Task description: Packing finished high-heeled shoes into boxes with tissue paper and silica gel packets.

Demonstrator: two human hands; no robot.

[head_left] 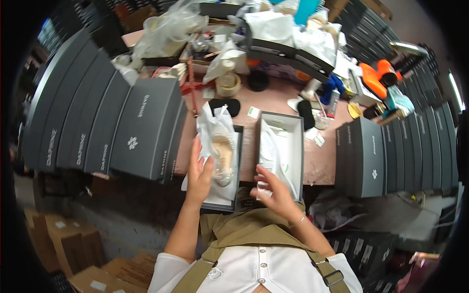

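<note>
A sparkly, pale flat shoe (pixel 224 175) lies on white tissue paper (pixel 207 128) over a dark grey shoebox part (pixel 220 207) in front of me. Along the shoe's left side is my left hand (pixel 198 177), its fingers stretched out; whether it touches the paper I cannot tell. An open shoebox (pixel 301 161) with a white inside stands just to the right, with tissue paper (pixel 268 146) along its left wall. Over this box's near end hovers my right hand (pixel 275 194), fingers apart and slightly bent, with nothing seen in it.
Closed grey shoeboxes (pixel 141 129) stand in rows on the left, and more shoeboxes (pixel 369 156) on the right. Behind are tape rolls (pixel 228 85), black pads (pixel 306 114), a tube (pixel 334 103) and an orange tool (pixel 373 80). Cardboard cartons (pixel 68 239) sit low at left.
</note>
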